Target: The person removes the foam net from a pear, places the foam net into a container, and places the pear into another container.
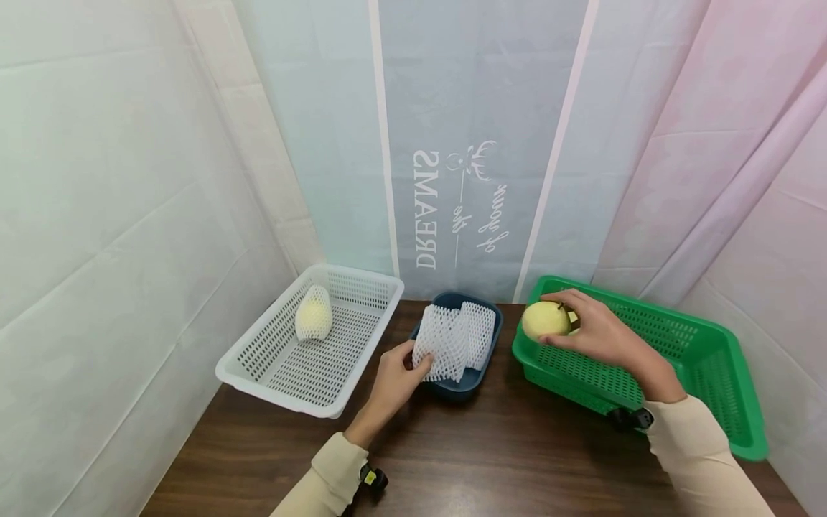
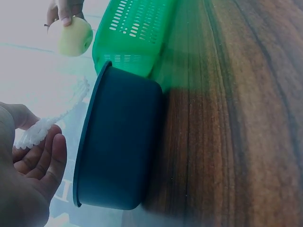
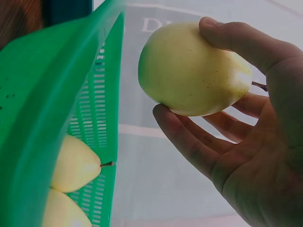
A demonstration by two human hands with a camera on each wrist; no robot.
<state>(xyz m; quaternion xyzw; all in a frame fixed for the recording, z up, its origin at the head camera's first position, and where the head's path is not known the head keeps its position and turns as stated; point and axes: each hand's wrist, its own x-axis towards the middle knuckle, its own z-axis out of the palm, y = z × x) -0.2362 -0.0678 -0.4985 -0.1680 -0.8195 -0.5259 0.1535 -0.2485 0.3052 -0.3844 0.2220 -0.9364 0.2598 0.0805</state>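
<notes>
My right hand [image 1: 604, 334] holds a pale yellow pear [image 1: 541, 321] above the left end of the green basket [image 1: 678, 310]. In the right wrist view the thumb lies across the top of this pear [image 3: 189, 71], fingers beneath, its stem toward the palm. My left hand [image 1: 394, 380] pinches the near-left edge of a white foam net sleeve [image 1: 441, 337] between thumb and fingers. That sleeve lies over the dark blue tub [image 1: 460, 390]. Beside it in the tub is a second foam net sleeve [image 1: 480, 334].
On the left stands a white basket [image 1: 310, 404] with a net-wrapped pear [image 1: 314, 316] inside. More bare pears [image 3: 75, 165] sit in the green basket, seen from the right wrist. All three containers stand on a dark wooden table [image 1: 465, 452], with a printed curtain [image 1: 478, 86] behind.
</notes>
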